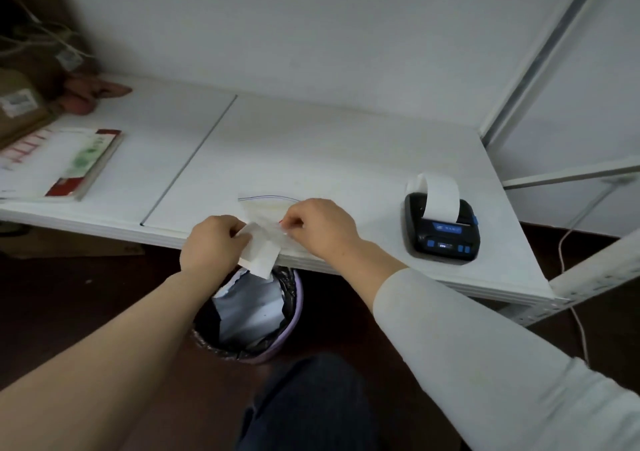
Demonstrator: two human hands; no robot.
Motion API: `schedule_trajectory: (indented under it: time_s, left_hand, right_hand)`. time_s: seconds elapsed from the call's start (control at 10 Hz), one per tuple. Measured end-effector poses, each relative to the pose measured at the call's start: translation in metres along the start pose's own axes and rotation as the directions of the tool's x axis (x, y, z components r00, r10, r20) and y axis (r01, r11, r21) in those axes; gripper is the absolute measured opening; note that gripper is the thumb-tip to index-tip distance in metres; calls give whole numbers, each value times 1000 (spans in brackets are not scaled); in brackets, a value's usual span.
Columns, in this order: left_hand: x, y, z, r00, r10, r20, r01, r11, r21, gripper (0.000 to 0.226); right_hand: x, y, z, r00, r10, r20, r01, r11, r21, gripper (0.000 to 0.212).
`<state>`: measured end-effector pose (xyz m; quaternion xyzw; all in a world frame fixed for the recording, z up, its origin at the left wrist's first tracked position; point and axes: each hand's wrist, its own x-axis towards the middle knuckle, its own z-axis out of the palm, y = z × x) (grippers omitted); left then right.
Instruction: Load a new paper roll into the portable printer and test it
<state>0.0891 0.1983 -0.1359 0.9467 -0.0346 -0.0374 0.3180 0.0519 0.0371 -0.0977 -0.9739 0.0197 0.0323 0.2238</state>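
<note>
The black portable printer (pixel 441 229) with blue buttons sits on the white table (pixel 311 146) near its right front corner. A strip of white paper (pixel 440 194) curls up out of its top. At the table's front edge my left hand (pixel 213 246) pinches the left side of a white paper piece (pixel 259 251). My right hand (pixel 320 225) grips the same piece from the right. A clear zip bag (pixel 266 205) lies flat on the table just behind my hands.
A purple waste bin (pixel 249 315) lined with a black bag stands on the floor right under my hands. A red-edged booklet (pixel 69 163) and cardboard boxes (pixel 20 104) lie at the table's left. A metal shelf frame (pixel 540 52) rises on the right, with a cable (pixel 562 253) hanging beside it.
</note>
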Motion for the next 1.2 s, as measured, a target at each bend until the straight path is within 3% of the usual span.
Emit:
schedule_trajectory:
  time_s: [0.2, 0.4, 0.6, 0.7, 0.9, 1.1, 1.2]
  left_hand:
    - [-41, -43, -33, 993, -115, 7, 115, 992, -42, 12]
    - [-53, -71, -27, 962, -256, 92, 265, 958, -105, 24]
    - [-31, -99, 9, 941, -321, 111, 334, 933, -137, 23]
    - [-15, -114, 27, 923, -358, 141, 376, 915, -142, 21]
    - [6, -132, 54, 907, -389, 165, 413, 897, -157, 16]
    - [9, -134, 66, 888, -353, 293, 396, 913, -98, 49]
    - [6, -125, 64, 893, -337, 299, 360, 932, -26, 20]
  right_hand:
    - [-28, -60, 35, 992, -46, 120, 43, 999, 30, 29]
    - [-33, -70, 72, 965, 12, 263, -19, 1000, 24, 27]
    - [-5, -48, 108, 850, 112, 515, -95, 994, -60, 28]
    - [10, -32, 125, 802, 82, 591, -51, 996, -69, 21]
    - [36, -8, 152, 709, 108, 696, 70, 972, -223, 36]
    - [33, -3, 149, 663, 18, 749, 121, 984, -131, 56]
    - [27, 2, 140, 678, 41, 734, 62, 992, -113, 56]
